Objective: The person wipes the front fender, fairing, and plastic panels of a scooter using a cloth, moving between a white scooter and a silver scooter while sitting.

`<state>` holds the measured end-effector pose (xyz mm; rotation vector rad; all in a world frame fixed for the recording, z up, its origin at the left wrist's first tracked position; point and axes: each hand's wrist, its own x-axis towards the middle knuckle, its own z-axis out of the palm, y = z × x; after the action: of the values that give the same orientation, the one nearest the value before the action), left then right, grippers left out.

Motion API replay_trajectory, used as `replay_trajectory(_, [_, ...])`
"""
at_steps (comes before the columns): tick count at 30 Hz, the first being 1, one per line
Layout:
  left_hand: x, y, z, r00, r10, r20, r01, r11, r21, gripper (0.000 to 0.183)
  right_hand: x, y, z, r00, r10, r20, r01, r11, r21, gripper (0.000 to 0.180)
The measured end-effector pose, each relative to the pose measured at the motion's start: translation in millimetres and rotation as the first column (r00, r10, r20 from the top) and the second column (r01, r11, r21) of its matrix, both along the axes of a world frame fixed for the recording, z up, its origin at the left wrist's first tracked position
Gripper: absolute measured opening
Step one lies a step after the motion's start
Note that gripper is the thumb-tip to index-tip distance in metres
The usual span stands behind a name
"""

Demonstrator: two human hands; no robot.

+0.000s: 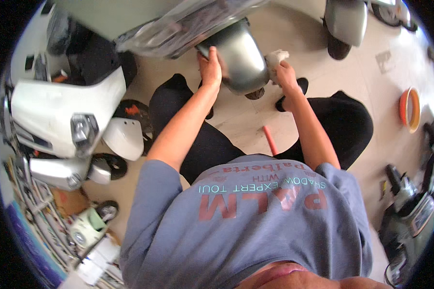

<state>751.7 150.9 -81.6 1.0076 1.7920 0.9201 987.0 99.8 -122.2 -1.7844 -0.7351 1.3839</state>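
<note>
A glossy grey-green front mudguard (244,54) of a scooter-like vehicle stands before me, with a tyre (255,94) peeking out beneath its tip. My left hand (210,70) holds the mudguard's left side, thumb upward; its other fingers are partly hidden. A crumpled whitish rag (276,59) is bunched in my right hand (286,75), close against the mudguard's right side. Whether the rag touches the surface I cannot tell. Clear plastic film (177,30) covers part of the vehicle's body above the mudguard.
My spread knees flank the mudguard. A red stick-like object (269,139) lies on the floor between my legs. To the left stand a white scooter front panel (61,108) and a silver one (56,171). At right are an orange basin (403,108) and a dark scooter (408,220).
</note>
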Motion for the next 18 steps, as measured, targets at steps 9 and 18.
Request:
replay_trajectory(9, [-98.1,-27.4,67.0,0.9,-0.229,0.37,0.339,0.903,-0.264,0.065,-77.3,-10.0,101.6,0.539,0.117,0.834,-0.676,0.651,0.345,0.04])
replay_trajectory(18, [-159.6,-45.3,62.2,0.761,0.097,0.642,-0.122,0.992,-0.005,0.045,-143.4,102.9,101.6,0.018,0.307,0.952,-0.726,0.659,-0.199,0.07])
